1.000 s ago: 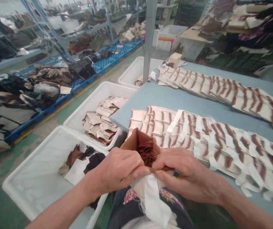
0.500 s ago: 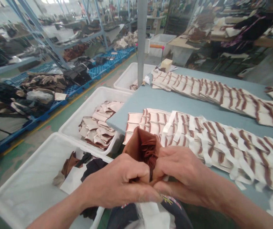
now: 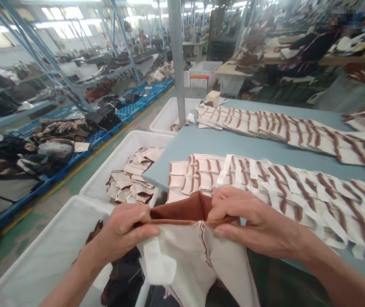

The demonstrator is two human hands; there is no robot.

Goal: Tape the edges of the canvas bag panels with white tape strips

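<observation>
Cloth (image 3: 185,245), cream lined with brown, hangs between the left hand (image 3: 127,230) and right hand (image 3: 249,217), both pinching its upper edge, its seam (image 3: 204,243) apparently sewn already, though whether the similar pieces (image 3: 208,166) on the worktop (image 3: 187,143) beyond the right hand are finished, I cannot tell.

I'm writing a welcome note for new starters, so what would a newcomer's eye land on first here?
Probably the cream-and-brown fabric piece low in the middle, held at its upper edge by the left hand and right hand. Next, perhaps, the long rows of brown-edged cream pieces across the blue-grey table on the right, the nearer row overlaid with white strips.
</observation>
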